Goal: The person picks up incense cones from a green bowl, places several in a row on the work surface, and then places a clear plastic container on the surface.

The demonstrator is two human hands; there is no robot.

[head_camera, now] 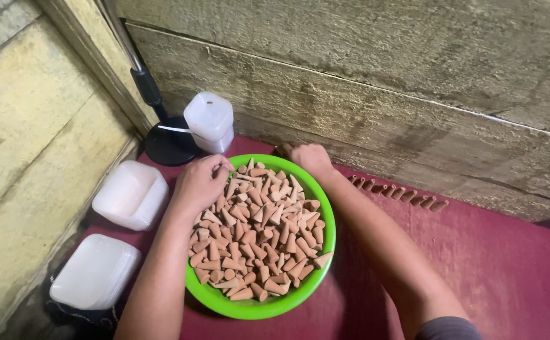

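Both hands pinch, apparently, brown cones at green bowl; white lidded box behind.

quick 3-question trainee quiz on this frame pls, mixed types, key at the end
1. True or false: the green bowl holding the brown cones sits on a red mat.
2. Where does the row of cones outside the bowl lie? A) along the wall, right of the bowl B) on the stacked white lids C) inside the white tub
3. Which of the hands rests on the cones at the bowl's left rim?

Key: 1 true. 2 A. 3 the left hand; the right hand is at the far rim.
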